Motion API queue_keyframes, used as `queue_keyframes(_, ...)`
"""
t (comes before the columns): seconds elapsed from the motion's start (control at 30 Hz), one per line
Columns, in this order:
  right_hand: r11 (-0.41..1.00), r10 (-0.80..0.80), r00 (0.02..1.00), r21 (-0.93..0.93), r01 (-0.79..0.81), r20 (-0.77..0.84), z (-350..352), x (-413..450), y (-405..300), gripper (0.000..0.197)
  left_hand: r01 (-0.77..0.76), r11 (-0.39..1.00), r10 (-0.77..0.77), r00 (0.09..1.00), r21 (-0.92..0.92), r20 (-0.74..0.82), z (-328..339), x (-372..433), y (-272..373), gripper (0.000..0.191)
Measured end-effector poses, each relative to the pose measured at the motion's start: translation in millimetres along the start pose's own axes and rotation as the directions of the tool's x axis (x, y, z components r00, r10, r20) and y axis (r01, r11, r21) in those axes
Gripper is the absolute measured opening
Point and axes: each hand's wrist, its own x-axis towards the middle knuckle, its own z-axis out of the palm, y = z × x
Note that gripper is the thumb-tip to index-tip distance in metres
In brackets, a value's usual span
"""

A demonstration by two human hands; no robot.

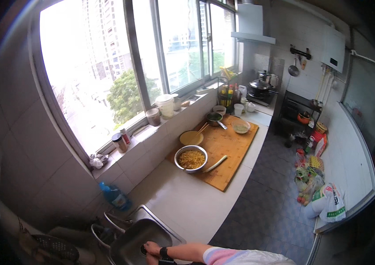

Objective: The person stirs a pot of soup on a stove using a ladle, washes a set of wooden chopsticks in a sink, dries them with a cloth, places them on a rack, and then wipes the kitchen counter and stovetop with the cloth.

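Both my hands are together, low over the stainless steel sink [128, 243] at the bottom of the view. My right hand [152, 247] has curled fingers and a black band [163, 253] at the wrist. Just below it, my left hand [152, 259] is partly hidden and cut off by the lower edge. A small dark round thing [143, 249] shows beside the right fingers; whether it is held or is the drain behind them is unclear. The faucet [114, 222] arches at the sink's back rim, near a blue pump bottle [116, 197].
On a wooden board [230, 155] stand a metal bowl of yellow crumbly food [192, 159], a scallion stalk [216, 163], a bowl with chopsticks [190, 138], a saucepan [214, 118] and a glass bowl [240, 126]. Jars [120, 142] line the windowsill. Bagged vegetables [306, 180] lie on the floor.
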Motion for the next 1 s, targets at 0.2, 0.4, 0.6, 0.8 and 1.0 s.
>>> queue_keyframes(0.2,0.903,-0.429,0.877,0.082,0.421,0.217,-49,-48,19,0.044,-0.179,0.978,0.176,0.984,0.109,0.030,28,-26,10,0.015)
queue_keyframes(0.4,0.759,-0.570,0.810,-0.289,0.583,0.138,-147,-137,-14,0.038,-0.247,0.952,0.238,0.969,0.183,0.073,51,-48,7,0.014)
queue_keyframes(0.6,0.791,-0.606,0.796,-0.099,0.604,0.013,-224,-183,23,0.028,-0.389,0.755,0.283,0.919,0.527,0.273,80,-5,-51,0.034)
queue_keyframes(0.8,0.812,-0.522,0.850,-0.342,0.472,-0.067,-394,-288,82,0.041,-0.055,0.998,0.066,0.927,-0.042,0.368,314,-75,-27,0.038)
queue_keyframes(1.0,0.884,-0.433,0.871,-0.298,0.360,-0.232,-578,-373,181,0.043,-0.218,0.886,-0.119,0.747,0.409,0.654,541,-44,-66,0.041)
